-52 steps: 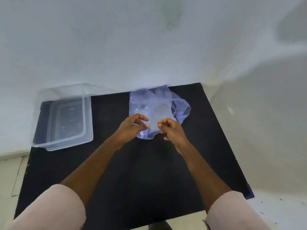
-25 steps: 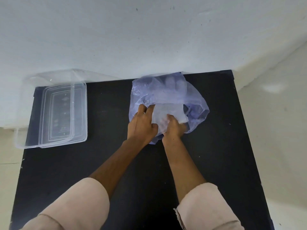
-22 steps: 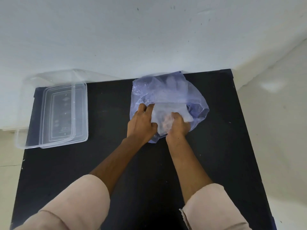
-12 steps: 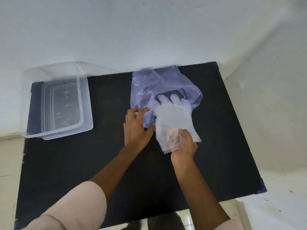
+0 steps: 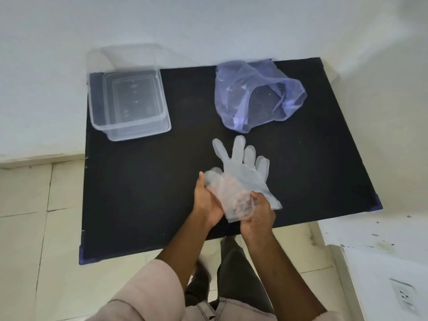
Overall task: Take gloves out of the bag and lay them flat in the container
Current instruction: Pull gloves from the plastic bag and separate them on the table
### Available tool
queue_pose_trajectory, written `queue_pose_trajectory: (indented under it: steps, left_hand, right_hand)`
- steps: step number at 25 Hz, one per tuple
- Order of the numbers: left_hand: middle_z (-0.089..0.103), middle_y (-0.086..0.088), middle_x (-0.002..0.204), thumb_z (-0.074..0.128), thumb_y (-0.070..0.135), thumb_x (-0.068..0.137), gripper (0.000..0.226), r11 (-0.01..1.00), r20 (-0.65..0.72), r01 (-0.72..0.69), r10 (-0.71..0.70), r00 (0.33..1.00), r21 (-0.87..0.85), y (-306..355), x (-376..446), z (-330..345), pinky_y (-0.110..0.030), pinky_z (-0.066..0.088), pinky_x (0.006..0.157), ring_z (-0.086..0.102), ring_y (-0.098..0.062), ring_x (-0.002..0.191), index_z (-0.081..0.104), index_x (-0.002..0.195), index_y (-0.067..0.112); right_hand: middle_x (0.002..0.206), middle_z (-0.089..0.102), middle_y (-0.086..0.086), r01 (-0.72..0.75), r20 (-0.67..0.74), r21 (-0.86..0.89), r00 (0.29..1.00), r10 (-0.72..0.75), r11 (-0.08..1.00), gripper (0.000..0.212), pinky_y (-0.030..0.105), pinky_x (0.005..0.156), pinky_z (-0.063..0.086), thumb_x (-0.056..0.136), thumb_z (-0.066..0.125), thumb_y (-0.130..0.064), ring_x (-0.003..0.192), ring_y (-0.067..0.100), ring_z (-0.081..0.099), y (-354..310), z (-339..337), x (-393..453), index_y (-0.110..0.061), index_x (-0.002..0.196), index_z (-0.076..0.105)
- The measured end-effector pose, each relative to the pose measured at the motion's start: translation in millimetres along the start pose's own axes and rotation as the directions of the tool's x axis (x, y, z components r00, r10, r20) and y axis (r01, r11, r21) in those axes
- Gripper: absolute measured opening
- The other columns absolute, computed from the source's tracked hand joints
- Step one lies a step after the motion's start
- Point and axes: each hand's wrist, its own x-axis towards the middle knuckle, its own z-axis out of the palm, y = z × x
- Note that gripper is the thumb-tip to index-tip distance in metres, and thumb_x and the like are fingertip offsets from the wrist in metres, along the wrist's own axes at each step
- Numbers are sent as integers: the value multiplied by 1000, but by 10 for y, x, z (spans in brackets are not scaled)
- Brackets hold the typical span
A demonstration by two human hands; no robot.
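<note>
Thin clear plastic gloves (image 5: 240,167) are out of the bag and held above the near middle of the black table, fingers pointing away from me. My left hand (image 5: 206,200) grips their left side and my right hand (image 5: 257,214) grips the cuff end. The pale blue plastic bag (image 5: 252,93) lies crumpled and open at the far right of the table; it looks empty. The clear rectangular container (image 5: 129,100) stands at the far left, with nothing inside that I can see.
The black table (image 5: 143,181) stands against a white wall. Its near edge is just below my hands. Pale floor tiles lie to the left and below. A white surface with a socket (image 5: 403,295) is at the lower right.
My right hand has pulled the gloves fully out of the bag and toward me. My left hand let go of the bag and took hold of the gloves. The bag lies slack.
</note>
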Motion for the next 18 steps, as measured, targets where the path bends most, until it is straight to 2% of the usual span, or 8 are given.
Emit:
queue_pose_trajectory:
  steps: [3,5,7,10,12,15,16,18]
  left_hand:
    - [59,-24,132,38,58,94,66,991,-95,-132,132,987,11,266,-71,-234,-53,39,109,57,-37,122,57,128,4]
    - [61,-24,128,39,52,97,59,984,-150,-164,173,974,71,427,-145,-396,-50,46,101,60,-35,117,55,128,5]
    - [65,-20,123,41,50,97,56,975,-181,-183,204,962,125,539,-233,-514,-47,52,91,63,-32,112,54,129,7]
    - [65,-13,125,42,52,96,54,950,-191,-212,258,947,229,662,-345,-664,-46,52,91,62,-28,113,52,133,14]
    - [63,-9,128,41,53,96,53,916,-191,-245,314,930,317,738,-400,-737,-46,50,95,60,-26,116,48,137,20]
    - [59,0,128,42,48,97,44,787,-168,-297,447,879,541,799,-473,-800,-42,47,97,57,-20,117,49,134,26]
    - [58,4,125,42,46,96,38,727,-153,-296,482,863,620,803,-498,-812,-41,45,98,56,-18,117,50,129,30]
    - [56,6,124,45,44,97,32,627,-141,-272,528,837,730,779,-522,-835,-39,43,100,53,-16,119,51,126,32]
  right_hand:
    - [93,68,8,-52,-52,-62,997,48,997,30,34,64,56,79,72,-8,82,25,68,290,-57,-58,-4,108,64]
    - [96,69,8,-84,-67,-80,995,78,993,32,40,73,59,80,72,-10,86,26,68,476,-43,-52,-4,110,64]
    - [101,68,7,-78,-37,-111,997,74,991,34,39,74,57,81,72,-16,89,26,67,647,-40,-28,-7,112,63]
    - [102,65,3,-38,-66,-287,998,19,957,39,39,80,55,81,71,-33,95,25,64,886,-77,-12,-17,114,60]
    - [117,63,7,-6,27,-374,999,17,927,37,45,94,53,83,68,-36,106,30,62,970,-73,-37,-21,115,59]
    - [126,60,7,-117,270,-288,942,198,950,43,45,89,53,85,69,-23,111,29,60,941,-52,-111,-23,126,55]
    - [128,59,7,-128,344,-341,905,250,931,48,44,86,51,86,68,-22,112,27,59,901,-65,-147,-23,131,51]
    - [130,59,7,-11,451,-572,831,325,820,51,41,86,49,88,66,-29,113,23,59,817,-175,-171,-22,135,47]
